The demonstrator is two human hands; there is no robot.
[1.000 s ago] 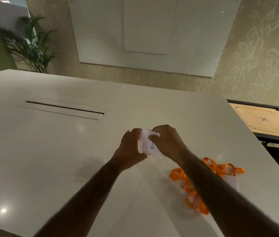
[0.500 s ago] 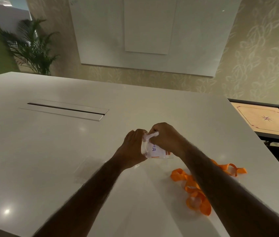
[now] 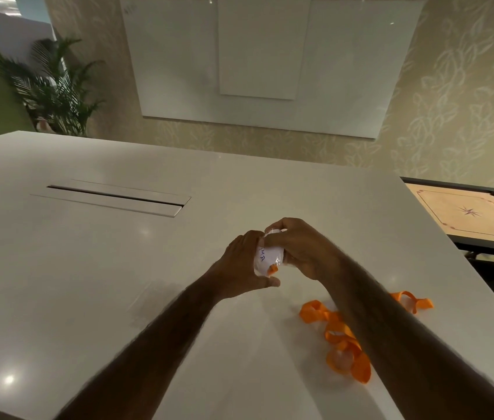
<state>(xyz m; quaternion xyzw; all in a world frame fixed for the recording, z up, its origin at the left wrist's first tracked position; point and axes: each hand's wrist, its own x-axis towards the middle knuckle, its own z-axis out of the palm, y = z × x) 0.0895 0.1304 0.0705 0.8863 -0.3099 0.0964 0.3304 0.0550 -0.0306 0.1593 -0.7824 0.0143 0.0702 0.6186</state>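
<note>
centre of frame, just above the desk (image 3: 88, 283): left hand (image 3: 236, 268) and right hand (image 3: 303, 247) both have their grip curled round a clear badge pouch (image 3: 265, 256) (white card inside, blue writing). likely light, floppy, slick plastic; best pinched at the edges. orange lanyard (image 3: 342, 338) lies lower right.

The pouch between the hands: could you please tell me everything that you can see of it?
The pouch looks like clear, glossy plastic round a white card with blue handwriting, too small to read. A small orange tab shows at its lower end. It is held over the table, roughly upright and somewhat bent. The left hand grips its left side, thumb below it; the right hand curls over its top and right side, hiding much of it.
</note>
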